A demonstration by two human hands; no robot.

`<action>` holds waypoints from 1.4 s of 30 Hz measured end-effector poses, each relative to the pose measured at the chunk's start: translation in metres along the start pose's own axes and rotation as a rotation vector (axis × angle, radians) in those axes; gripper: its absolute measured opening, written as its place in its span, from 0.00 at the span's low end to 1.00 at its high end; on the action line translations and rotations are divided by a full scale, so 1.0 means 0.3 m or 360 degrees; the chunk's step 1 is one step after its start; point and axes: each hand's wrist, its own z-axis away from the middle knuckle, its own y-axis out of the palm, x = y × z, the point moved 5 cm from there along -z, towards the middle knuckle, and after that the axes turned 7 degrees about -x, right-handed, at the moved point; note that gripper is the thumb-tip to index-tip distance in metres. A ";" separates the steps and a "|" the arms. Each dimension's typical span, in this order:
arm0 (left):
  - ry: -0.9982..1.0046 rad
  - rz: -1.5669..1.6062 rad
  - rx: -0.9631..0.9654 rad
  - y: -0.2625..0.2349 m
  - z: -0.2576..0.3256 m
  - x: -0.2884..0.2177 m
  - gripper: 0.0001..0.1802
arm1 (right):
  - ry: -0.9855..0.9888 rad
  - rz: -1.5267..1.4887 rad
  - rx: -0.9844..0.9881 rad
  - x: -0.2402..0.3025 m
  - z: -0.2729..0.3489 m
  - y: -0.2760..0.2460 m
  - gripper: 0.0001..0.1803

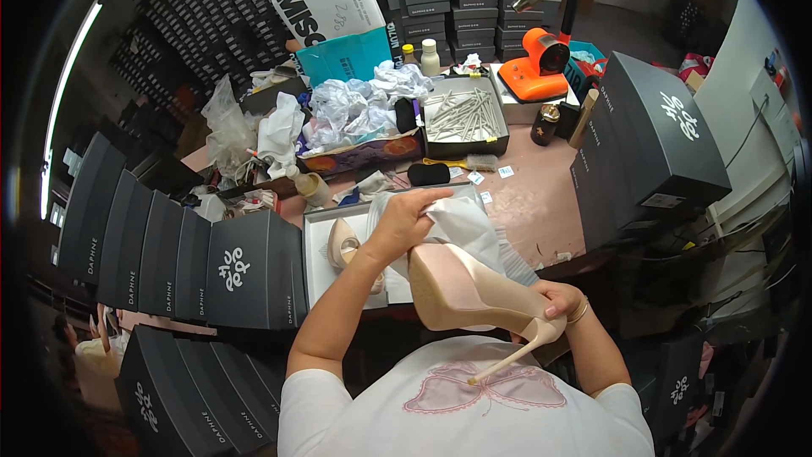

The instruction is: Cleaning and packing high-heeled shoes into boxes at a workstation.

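A pale pink high-heeled shoe (457, 279) is held in front of my chest, its sole and thin heel tilted toward me. My right hand (560, 300) grips it at the heel end. My left hand (404, 224) is by the toe end, its fingers closed on white tissue paper (465, 228) that spreads behind the shoe. Beyond my left forearm, an open shoebox (321, 292) lies on the table. A matching shoe (342, 241) rests inside it, partly covered by my arm.
Dark shoeboxes (262, 267) stand in a row at left; more boxes (651, 144) stand at right. Behind are a carton of crumpled paper (364, 152), a tray of white sticks (463, 114) and an orange device (533, 68). A black pad (429, 173) and small tags (506, 172) lie on the pink table.
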 end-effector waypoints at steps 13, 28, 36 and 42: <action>0.0007 -0.0304 -0.0473 0.030 0.136 -0.076 0.11 | -0.0283 -0.0826 -0.0114 -0.040 -0.072 -0.086 0.37; 0.0880 0.0170 -0.0279 0.116 0.177 -0.221 0.16 | -0.0741 -0.0252 -0.0969 -0.044 -0.358 -0.094 0.32; 0.0887 0.0785 0.0220 0.231 0.308 -0.203 0.19 | -0.0760 0.0660 -0.1440 -0.040 -0.379 -0.068 0.28; 0.0950 0.0671 0.0581 0.386 0.323 -0.132 0.22 | -0.0642 0.0538 -0.1447 0.006 -0.360 -0.162 0.25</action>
